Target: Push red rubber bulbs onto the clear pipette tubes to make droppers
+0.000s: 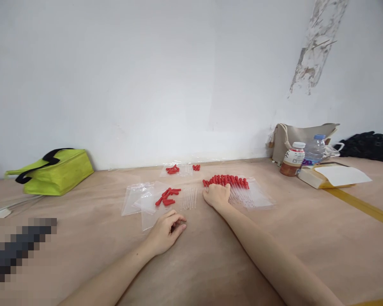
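My right hand (217, 194) is closed, fingers bent down over the left end of a row of glass droppers with red rubber bulbs (232, 180). A red bulb shows just beyond its fingers; the fingertips are hidden. These droppers lie side by side on a clear plastic bag (261, 196). My left hand (166, 231) rests on the table with curled fingers, thumb apart, and nothing visible in it. Between the hands lie several bare clear tubes (189, 199) in a row. Loose red bulbs (168, 196) lie on clear bags (137, 199) beyond my left hand.
More red bulbs (172, 169) lie near the wall on another bag. A lime-green bag (59, 172) stands at the left. At the right are a drink bottle (292, 159), a clear bottle (315, 148), a beige bag (300, 131) and a box with paper (333, 175).
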Demonstrator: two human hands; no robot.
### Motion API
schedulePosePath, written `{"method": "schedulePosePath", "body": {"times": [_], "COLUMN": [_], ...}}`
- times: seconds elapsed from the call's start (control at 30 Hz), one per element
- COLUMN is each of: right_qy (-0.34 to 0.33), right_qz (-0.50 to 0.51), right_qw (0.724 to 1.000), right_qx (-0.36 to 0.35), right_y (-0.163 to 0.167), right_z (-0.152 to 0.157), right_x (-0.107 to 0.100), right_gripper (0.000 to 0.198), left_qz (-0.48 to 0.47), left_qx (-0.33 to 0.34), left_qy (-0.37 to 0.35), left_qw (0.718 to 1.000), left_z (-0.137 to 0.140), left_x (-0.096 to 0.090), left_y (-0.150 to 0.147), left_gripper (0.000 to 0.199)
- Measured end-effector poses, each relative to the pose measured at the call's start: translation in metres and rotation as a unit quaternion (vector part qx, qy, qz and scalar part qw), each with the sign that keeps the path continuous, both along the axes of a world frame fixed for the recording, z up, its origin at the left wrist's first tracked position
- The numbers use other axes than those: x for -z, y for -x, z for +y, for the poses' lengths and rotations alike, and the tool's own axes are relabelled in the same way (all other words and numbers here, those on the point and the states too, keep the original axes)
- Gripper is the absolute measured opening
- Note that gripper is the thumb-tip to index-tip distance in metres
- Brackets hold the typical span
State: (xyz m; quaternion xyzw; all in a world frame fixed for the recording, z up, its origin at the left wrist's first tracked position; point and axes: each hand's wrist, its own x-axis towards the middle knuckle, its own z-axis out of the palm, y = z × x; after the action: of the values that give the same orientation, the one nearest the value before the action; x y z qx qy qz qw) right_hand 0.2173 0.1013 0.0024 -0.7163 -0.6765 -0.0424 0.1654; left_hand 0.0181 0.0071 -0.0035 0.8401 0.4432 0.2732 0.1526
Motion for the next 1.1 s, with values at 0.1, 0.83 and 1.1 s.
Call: {"method": "schedulePosePath", "body": {"times": [0.1, 0.83, 1.1], "right_qy": [-0.009, 0.043, 0.050], "right_qz": [0.001, 0.035, 0.045], "right_qw": [1.000, 0.998, 0.997], "right_qx": [-0.007, -0.033, -0.027], "right_y": [0.002, 0.036, 0.040], "right_z": [-0.003, -0.005, -0.004], "right_x": [-0.003, -0.007, -0.006], "right_gripper": [0.036, 0.030, 0.027], "left_qz": [-0.001, 0.068, 0.049], "left_qx": [0.000, -0.184, -0.188], "left_qy": [-0.001, -0.126, -0.142], "left_qw": [1.000, 0.972, 0.971], "left_z": [-0.001, 0.051, 0.046], "left_x": [0.001, -0.001, -0.003], "left_y": [-0.001, 0.039, 0.034], "left_gripper": [0.018, 0.018, 0.010]}}
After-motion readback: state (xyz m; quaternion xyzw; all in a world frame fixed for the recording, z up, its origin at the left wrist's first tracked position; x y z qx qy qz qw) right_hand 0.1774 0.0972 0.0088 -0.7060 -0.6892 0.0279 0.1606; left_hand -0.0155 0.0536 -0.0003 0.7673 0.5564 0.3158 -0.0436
